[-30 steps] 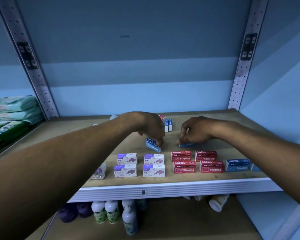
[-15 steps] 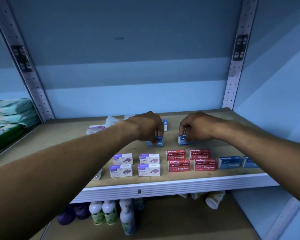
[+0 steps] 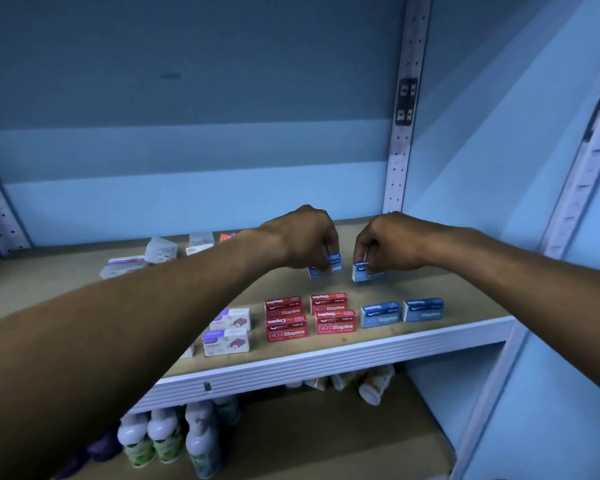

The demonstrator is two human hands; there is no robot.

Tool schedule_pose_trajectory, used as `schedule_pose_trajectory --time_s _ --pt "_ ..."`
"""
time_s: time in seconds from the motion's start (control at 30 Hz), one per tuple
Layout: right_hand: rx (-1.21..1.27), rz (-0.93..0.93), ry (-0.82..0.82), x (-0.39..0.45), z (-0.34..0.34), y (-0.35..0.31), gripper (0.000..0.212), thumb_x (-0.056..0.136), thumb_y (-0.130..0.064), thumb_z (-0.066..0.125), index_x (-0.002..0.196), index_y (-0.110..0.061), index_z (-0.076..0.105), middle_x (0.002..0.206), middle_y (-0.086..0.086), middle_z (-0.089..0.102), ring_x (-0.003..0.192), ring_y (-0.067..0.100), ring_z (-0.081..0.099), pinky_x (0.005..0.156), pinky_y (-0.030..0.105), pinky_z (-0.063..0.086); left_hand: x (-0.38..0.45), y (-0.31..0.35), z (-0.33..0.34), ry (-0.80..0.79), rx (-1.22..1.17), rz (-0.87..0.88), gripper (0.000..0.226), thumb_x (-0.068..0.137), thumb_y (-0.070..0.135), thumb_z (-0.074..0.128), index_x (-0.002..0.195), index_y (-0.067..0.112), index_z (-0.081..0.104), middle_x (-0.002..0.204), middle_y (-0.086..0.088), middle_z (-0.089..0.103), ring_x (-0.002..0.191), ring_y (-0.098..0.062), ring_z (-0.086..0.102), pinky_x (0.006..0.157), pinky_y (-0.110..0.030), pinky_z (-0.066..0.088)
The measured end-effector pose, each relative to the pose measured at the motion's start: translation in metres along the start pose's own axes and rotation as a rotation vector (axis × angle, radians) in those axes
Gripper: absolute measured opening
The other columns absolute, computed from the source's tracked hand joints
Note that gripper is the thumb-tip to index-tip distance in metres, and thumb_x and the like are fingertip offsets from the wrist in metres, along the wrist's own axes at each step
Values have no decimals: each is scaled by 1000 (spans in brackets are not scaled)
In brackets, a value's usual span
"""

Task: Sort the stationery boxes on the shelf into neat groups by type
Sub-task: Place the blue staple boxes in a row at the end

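**Two hands, two blue boxes**

In the middle of the frame, the left hand [image 3: 305, 237] pinched a small blue box [image 3: 329, 266] with curled fingers. Just to its right, the right hand [image 3: 387, 242] pinched another blue box [image 3: 362, 271] the same way. Both boxes sat on the wooden shelf [image 3: 465, 292], close together but apart. Lower down, near the front edge, were four red staple boxes [image 3: 309, 315] in a square. Two blue staple boxes [image 3: 400, 311] stood to their right, and white and purple boxes [image 3: 227, 329] to their left.
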State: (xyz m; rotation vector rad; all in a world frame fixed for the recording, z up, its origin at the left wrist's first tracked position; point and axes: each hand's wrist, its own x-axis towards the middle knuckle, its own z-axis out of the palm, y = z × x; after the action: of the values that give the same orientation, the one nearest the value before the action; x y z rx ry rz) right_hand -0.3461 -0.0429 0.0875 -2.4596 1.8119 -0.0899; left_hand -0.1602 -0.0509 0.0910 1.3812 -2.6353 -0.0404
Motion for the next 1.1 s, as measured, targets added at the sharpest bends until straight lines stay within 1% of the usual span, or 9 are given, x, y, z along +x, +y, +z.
schedule_pose_trajectory --time_s 0.1,0.2,0.3,0.43,0.77,0.87,0.93,1.03,1.1 --pt "17 2 -6 -12 -1 15 18 80 -18 77 85 -35 73 85 -14 65 93 12 64 83 26 51 10 17 4 -31 -11 20 22 79 23 77 102 21 76 100 5 73 96 -11 64 80 -26 51" --pt "26 19 -1 -21 -1 27 19 80 -16 76 91 -31 76 87 -9 64 90 13 64 78 24 51 19 29 10 -81 -14 30 22 79 23 78 101 21 76 100 5 73 92 -10 64 82 -28 54" --pt "15 40 -27 -26 0 34 19 81 -16 77 93 -31 76 82 -15 62 88 12 63 80 26 52 25 38 16 -107 -24 41 23 77 26 80 99 22 76 98 7 74 91 -10 66 84 -31 56" --pt "16 57 -52 -30 1 39 19 82 -16 77 97 -29 77 82 -16 63 89 12 64 84 29 54 28 50 21 -114 -8 69 25 77 26 80 101 20 77 99 5 75 91 -11 67 82 -31 56" --pt "15 67 -68 -30 9 46 18 83 -15 76 91 -32 75 78 -18 59 86 11 61 74 24 47 32 56 38 -134 12 74 28 75 26 82 101 21 75 100 5 73 90 -13 67 85 -36 57" --pt "3 78 -81 -30 10 45 18 82 -19 79 93 -33 73 81 -16 60 88 12 60 74 23 45 31 55 38 -141 5 69 27 75 28 82 101 21 75 99 7 73 90 -12 67 85 -36 57" --pt "-5 94 -109 -30 7 45 21 81 -28 80 101 -33 73 89 -14 65 90 11 61 78 25 47 29 54 35 -122 4 62 26 78 34 79 100 22 76 98 8 74 90 -12 67 85 -36 56" --pt "48 123 -102 -29 0 44 27 82 -42 76 107 -34 71 95 -14 65 94 11 60 86 27 49 23 50 26 -69 16 24 30 83 48 68 97 24 77 100 8 74 91 -14 65 84 -37 56" --pt "62 114 -77 -27 -4 41 25 85 -46 72 107 -34 70 98 -13 63 98 12 59 87 28 47 16 44 21 -42 33 -9 36 86 54 61 99 24 76 103 5 73 93 -17 65 85 -37 56"
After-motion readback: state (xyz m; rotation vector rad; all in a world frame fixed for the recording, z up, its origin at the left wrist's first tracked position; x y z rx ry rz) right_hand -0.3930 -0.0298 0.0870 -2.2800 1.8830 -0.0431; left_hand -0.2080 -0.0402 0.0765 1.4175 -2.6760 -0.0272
